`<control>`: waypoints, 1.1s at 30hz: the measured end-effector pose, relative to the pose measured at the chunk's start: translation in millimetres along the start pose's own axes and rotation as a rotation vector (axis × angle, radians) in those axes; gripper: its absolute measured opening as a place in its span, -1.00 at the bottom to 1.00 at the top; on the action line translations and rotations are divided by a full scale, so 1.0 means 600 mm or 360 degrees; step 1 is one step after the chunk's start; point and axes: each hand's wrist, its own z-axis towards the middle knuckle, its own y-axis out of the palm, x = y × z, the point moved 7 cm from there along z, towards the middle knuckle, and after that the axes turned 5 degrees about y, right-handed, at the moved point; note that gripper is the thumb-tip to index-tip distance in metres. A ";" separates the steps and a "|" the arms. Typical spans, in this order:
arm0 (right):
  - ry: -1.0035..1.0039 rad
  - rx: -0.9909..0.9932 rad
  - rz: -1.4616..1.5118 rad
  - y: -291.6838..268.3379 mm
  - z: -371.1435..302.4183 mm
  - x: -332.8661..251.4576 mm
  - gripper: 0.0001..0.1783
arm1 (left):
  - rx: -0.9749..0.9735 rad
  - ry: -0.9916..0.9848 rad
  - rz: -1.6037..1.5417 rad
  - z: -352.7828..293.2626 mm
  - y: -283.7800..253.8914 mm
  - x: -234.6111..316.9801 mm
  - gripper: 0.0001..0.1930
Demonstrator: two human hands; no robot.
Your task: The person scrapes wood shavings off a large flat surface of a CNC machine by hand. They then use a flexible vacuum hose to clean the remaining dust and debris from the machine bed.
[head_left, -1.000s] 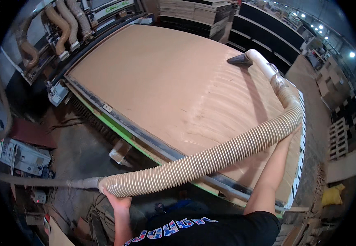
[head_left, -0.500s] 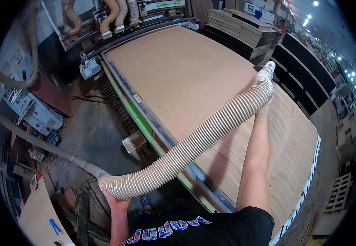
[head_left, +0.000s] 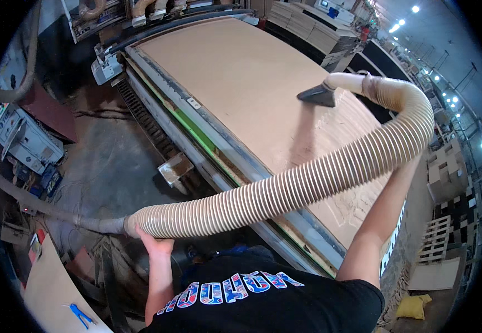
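The panel [head_left: 213,66] lies on the table [head_left: 191,129] before the person. The hose [head_left: 274,194] crosses above the table's near side, its left end in the left hand [head_left: 153,242], the right forearm [head_left: 382,227] running beneath its bend. The nozzle [head_left: 320,96], at the far end, is over the panel. Behind stands a stack [head_left: 307,32]; left, a console [head_left: 27,139]; near left, pliers [head_left: 80,316] on a sheet [head_left: 55,280]; right, a pallet [head_left: 434,238].

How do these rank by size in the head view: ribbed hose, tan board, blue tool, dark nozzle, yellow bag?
By apparent area, largest to smallest:
1. Tan board
2. Ribbed hose
3. Dark nozzle and yellow bag, too alike to rank
4. Blue tool
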 end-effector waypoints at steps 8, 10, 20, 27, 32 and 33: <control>-0.0134 0.0329 -0.0055 -0.073 -0.140 -0.085 -0.39 | 0.0019 -0.0097 0.0087 0.096 -0.018 0.116 -0.16; -0.0102 0.0425 0.0083 -0.069 -0.171 -0.054 -0.38 | 0.0000 -0.0134 0.0084 0.096 0.011 0.117 -0.13; 0.0334 0.1060 0.0739 0.138 -0.263 0.289 -0.26 | -0.0164 -0.0088 0.0065 0.194 0.077 0.135 -0.16; 0.0625 0.0809 0.0957 0.335 -0.163 0.630 -0.19 | -0.0019 0.0194 0.0078 0.171 0.121 0.163 -0.12; 0.1128 0.0494 0.1236 0.549 -0.079 0.736 -0.31 | -0.0057 0.0129 0.0027 0.165 0.125 0.145 -0.15; 0.1152 0.0436 0.1307 0.574 -0.073 0.723 -0.31 | -0.0034 0.0114 0.0044 0.160 0.134 0.140 -0.16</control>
